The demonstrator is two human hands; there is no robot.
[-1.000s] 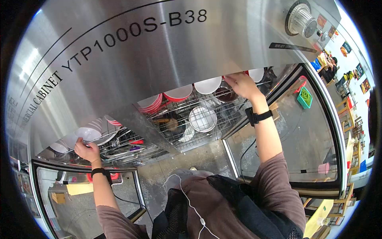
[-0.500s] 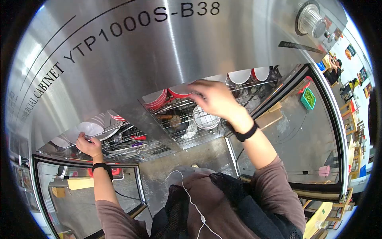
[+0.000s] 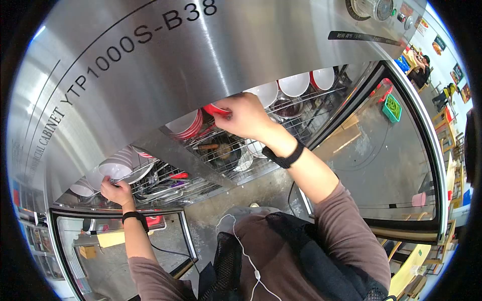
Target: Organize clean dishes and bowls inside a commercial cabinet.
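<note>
I stand at an open steel cabinet with wire racks of dishes. My right hand grips the rim of a red bowl standing on edge in the upper wire rack. White bowls stand in a row to its right. A stack of red-and-white bowls sits just left of it. My left hand holds the edge of a white bowl in the left rack, among other white dishes.
A lower rack holds a white plate and dark pans. Glass cabinet doors stand open on the right and at the lower left. A green basket lies on the floor beyond. Chairs and people are far right.
My right hand moved left along the upper rack, from the far bowls to the red bowl, and closed on its rim. My left hand stayed on the white bowl.
</note>
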